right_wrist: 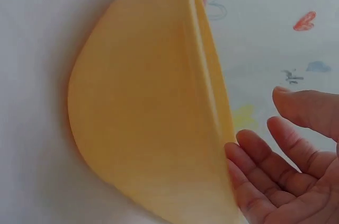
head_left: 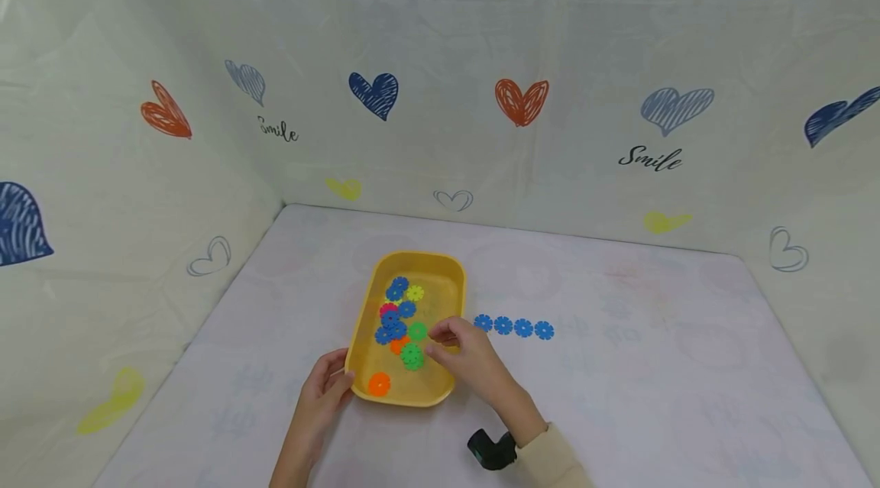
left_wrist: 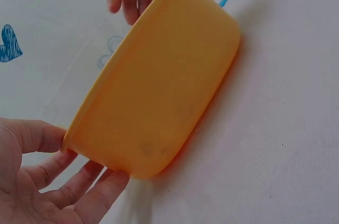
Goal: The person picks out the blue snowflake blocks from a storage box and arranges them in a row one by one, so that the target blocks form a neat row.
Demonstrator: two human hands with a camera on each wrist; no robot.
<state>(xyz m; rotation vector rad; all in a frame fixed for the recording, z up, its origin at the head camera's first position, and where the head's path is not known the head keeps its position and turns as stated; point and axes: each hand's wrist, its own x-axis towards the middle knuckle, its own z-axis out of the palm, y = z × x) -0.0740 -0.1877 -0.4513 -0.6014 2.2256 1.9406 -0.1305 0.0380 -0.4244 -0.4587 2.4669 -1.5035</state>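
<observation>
A yellow plastic tray (head_left: 440, 278) rests on the table with several notched, flower-shaped discs inside, in blue, green, yellow, orange and pink. My left hand (head_left: 321, 396) holds its near left corner; in the left wrist view the thumb is at the rim and the fingers (left_wrist: 103, 195) are against the wall below. Over the tray's right side hangs my right hand (head_left: 474, 358), thumb and fingers apart and lightly bent, close to the green discs (head_left: 412, 356). In the right wrist view nothing shows between its fingertips (right_wrist: 244, 138), which are right at the rim.
To the right of the tray lies a straight row of several blue discs (head_left: 523, 328). A black device (head_left: 492, 450) sits by the right sleeve (head_left: 555, 461). White sheeting (head_left: 440, 14) with printed hearts walls the table at the back and sides.
</observation>
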